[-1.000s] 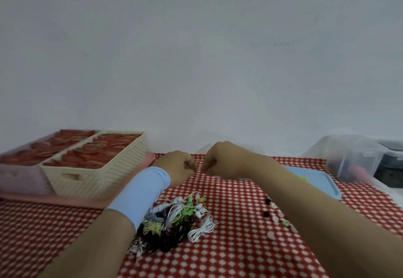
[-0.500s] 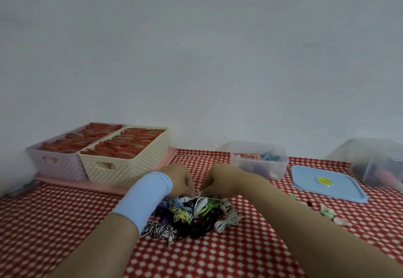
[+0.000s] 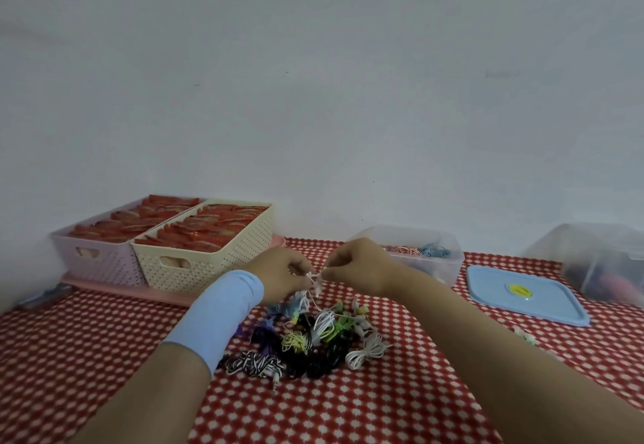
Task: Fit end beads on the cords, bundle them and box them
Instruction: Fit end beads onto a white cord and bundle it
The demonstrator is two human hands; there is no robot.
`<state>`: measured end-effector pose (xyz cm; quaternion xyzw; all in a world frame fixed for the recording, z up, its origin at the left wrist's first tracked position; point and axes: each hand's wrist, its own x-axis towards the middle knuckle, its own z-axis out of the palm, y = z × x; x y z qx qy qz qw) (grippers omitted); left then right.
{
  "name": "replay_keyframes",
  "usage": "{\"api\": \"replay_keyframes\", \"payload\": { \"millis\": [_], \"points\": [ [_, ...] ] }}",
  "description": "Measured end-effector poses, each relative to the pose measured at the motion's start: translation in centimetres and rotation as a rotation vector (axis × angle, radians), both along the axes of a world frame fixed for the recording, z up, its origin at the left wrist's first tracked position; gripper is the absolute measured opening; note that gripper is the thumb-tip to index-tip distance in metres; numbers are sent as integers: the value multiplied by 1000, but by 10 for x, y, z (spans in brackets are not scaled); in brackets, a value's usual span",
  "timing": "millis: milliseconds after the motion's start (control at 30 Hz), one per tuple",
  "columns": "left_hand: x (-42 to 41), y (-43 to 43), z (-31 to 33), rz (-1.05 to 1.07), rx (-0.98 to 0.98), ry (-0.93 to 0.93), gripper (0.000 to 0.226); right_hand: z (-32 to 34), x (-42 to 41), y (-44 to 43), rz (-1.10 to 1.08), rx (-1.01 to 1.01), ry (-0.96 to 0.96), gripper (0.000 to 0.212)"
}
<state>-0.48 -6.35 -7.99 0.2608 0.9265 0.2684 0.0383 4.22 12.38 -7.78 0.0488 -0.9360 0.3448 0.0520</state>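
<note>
Hands meet above the middle of the table: the left hand and the right hand face each other with fingertips nearly touching, each pinched shut on a thin white cord that runs between them. A short length of that cord hangs down from the pinch toward the pile below. Whether a bead sits on it is too small to tell. The left wrist wears a pale blue band; the right forearm is bare.

Just under the hands, on the red-and-white checked cloth, lies the pile of cords: small bundles in black, white, yellow, green, purple and a black-and-white striped one at the near left side. A white bundle lies at the pile's right side. A few small loose pieces lie on the cloth to the right of the right forearm, blurred.

Beyond the right hand, toward the far edge, stands a clear box without its lid, with some coloured cords inside. To its right a blue lid lies flat on the cloth, a yellow sticker at its middle. At the far right edge stands a second clear box, contents unclear.

At the far left corner two perforated baskets sit side by side and touching on a pink tray: a cream basket nearer the hands and a pink basket at its left, both filled with red packets. A plain white wall rises behind the table.
</note>
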Motion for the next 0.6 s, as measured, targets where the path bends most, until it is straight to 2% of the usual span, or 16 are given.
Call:
{"api": "replay_keyframes", "payload": {
  "millis": [167, 300, 367, 467, 533, 600],
  "points": [
    [3, -1, 4, 4, 136, -55, 39, 4, 4, -6, 120, -92, -63, 55],
    [6, -4, 5, 54, 324, -166, 50, 2, 5, -11, 168, -52, -3, 70],
    [7, -6, 5, 78, 409, -237, 50, 0, 5, -14, 156, -20, 22, 63],
    [8, -7, 3, 51, 411, -273, 36, -5, 2, -14, 112, -30, 61, 35],
    [12, -6, 4, 28, 501, -401, 31, -6, 0, -11, 54, -39, 81, 20],
    [13, -7, 5, 1, 611, -542, 27, -6, 1, -8, 22, -61, 86, 18]
  ]
}}
